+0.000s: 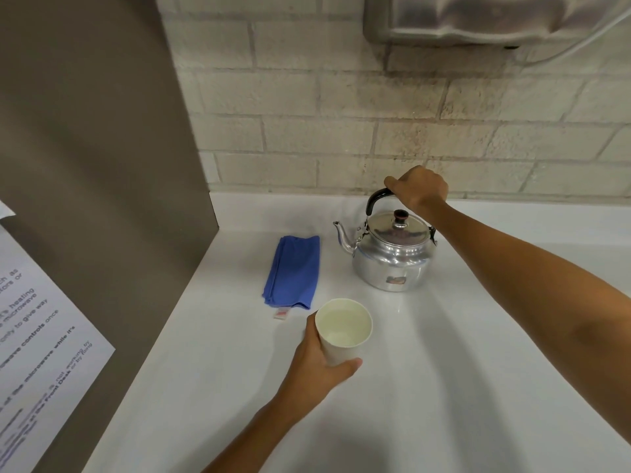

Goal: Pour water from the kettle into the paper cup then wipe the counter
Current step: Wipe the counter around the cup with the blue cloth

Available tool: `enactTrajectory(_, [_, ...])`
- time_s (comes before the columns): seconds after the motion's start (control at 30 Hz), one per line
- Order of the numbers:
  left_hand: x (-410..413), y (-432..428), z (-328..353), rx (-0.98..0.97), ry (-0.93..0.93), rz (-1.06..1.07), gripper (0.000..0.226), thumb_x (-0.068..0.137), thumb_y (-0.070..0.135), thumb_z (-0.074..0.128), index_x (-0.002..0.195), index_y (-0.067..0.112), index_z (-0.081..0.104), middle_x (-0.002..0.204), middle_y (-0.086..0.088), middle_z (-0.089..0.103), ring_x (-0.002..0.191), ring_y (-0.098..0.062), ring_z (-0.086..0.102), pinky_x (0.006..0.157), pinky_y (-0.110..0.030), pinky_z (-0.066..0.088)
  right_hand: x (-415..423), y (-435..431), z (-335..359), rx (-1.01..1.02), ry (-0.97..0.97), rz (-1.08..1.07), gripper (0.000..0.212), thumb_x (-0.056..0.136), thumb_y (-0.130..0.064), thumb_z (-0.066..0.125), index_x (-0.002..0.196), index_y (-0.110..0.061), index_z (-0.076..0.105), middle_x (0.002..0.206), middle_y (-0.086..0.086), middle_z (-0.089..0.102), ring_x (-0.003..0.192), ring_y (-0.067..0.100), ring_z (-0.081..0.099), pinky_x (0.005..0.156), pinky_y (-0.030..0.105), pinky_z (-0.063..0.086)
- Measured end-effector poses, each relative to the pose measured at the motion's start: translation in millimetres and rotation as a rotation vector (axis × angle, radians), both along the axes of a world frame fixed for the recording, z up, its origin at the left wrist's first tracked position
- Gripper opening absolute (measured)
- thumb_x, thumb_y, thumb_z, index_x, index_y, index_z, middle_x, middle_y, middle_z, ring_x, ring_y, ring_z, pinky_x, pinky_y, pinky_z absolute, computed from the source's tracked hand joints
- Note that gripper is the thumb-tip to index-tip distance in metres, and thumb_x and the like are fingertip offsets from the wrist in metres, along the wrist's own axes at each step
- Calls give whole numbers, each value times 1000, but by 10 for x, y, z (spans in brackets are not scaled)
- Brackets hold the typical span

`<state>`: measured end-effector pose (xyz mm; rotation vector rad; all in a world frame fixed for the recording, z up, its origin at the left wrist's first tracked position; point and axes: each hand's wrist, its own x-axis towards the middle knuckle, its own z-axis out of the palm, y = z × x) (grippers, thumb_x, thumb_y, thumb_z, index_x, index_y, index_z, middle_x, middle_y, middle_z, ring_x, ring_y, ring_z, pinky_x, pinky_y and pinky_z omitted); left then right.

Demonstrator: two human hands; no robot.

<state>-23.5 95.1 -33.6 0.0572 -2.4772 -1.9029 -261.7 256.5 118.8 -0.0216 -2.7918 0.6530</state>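
Observation:
A shiny metal kettle (pixel 392 257) stands upright on the white counter (pixel 444 387), its spout pointing left and its lid on. My right hand (pixel 418 191) is closed around its black handle from above. A white paper cup (pixel 343 327) stands in front of the kettle, slightly to the left, with a little water visible at its bottom. My left hand (pixel 319 367) wraps around the cup's side. A folded blue cloth (pixel 293 271) lies flat on the counter to the left of the kettle, untouched.
A brown panel (pixel 102 165) with a printed notice (pixel 37 336) walls off the left side. A pale brick wall (pixel 341 114) runs behind the counter. A metal dispenser (pixel 495 18) hangs on the wall above the kettle.

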Motion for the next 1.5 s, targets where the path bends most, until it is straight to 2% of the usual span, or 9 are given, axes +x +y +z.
enactTrajectory(0.2, [22, 4, 32, -2, 8, -8, 78, 65, 22, 80, 123, 33, 29, 126, 2, 48, 114, -15, 49, 92, -22, 44, 24, -6, -24, -4, 8, -9, 47, 79, -35, 50, 41, -14, 33, 42, 0, 32, 40, 19, 31, 45, 23, 25])
enactTrajectory(0.33, [28, 0, 32, 4, -2, -11, 79, 65, 22, 81, 124, 32, 30, 127, 2, 48, 115, -14, 49, 94, -25, 44, 95, 8, -30, -1, 14, 32, 49, 87, -38, 44, 61, -1, 64, 56, 8, 55, 56, 26, 51, 48, 25, 30])
enactTrajectory(0.5, [34, -15, 30, -25, -9, -39, 82, 64, 23, 81, 123, 38, 25, 128, 7, 45, 116, -12, 47, 87, -16, 41, 410, 8, -144, -9, 273, 88, 37, 93, -36, 43, 112, -6, 56, 113, 18, 58, 112, 33, 47, 92, 41, 37])
enactTrajectory(0.63, [116, -290, 35, -74, -9, -173, 103, 68, 18, 78, 138, 42, 8, 134, 31, 30, 122, 14, 33, 87, 5, 30, 1041, -33, -486, -188, 525, 146, 34, 83, -20, 50, 114, -6, 52, 116, 14, 55, 110, 30, 45, 95, 32, 31])
enactTrajectory(0.77, [81, -775, 97, -185, 39, -78, 88, 75, 4, 69, 140, 34, 18, 138, 25, 27, 132, 1, 28, 95, 1, 22, 1613, -16, -1093, -132, 259, 179, 33, 78, -14, 50, 109, 0, 51, 111, 18, 55, 103, 35, 47, 89, 36, 35])
enactTrajectory(0.87, [-218, -973, 217, -288, 86, 78, 70, 81, 11, 65, 140, 22, 29, 142, 9, 34, 132, -12, 33, 100, -16, 27, 1859, -18, -1449, 10, 15, 182, 37, 85, -16, 54, 120, -4, 49, 125, 14, 52, 115, 32, 44, 98, 37, 34])
enactTrajectory(1.0, [-816, -929, 323, -449, 207, 100, 53, 88, 11, 54, 137, 9, 34, 146, -11, 36, 133, -24, 34, 105, -24, 27, 1945, -72, -1626, 217, -134, 174, 48, 97, -34, 29, 138, -10, 30, 148, 12, 31, 136, 28, 25, 114, 39, 22])
enactTrajectory(1.3, [-1708, -634, -110, -997, -76, -2, 62, 95, 45, 22, 146, 15, 5, 157, -13, 1, 144, -30, -1, 117, -42, 5, 1926, -109, -1670, 276, -220, 149, 56, 97, -38, 15, 146, -13, 10, 158, 11, 9, 145, 26, 4, 119, 41, 5])
enactTrajectory(1.5, [-1527, -564, -115, -1118, -13, -158, 56, 96, 42, 18, 146, 20, 3, 157, -13, 0, 144, -30, -5, 118, -41, 1, 1917, -109, -1660, 287, -207, 153, 56, 96, -36, 17, 146, -12, 13, 157, 12, 13, 144, 26, 7, 118, 42, 8])
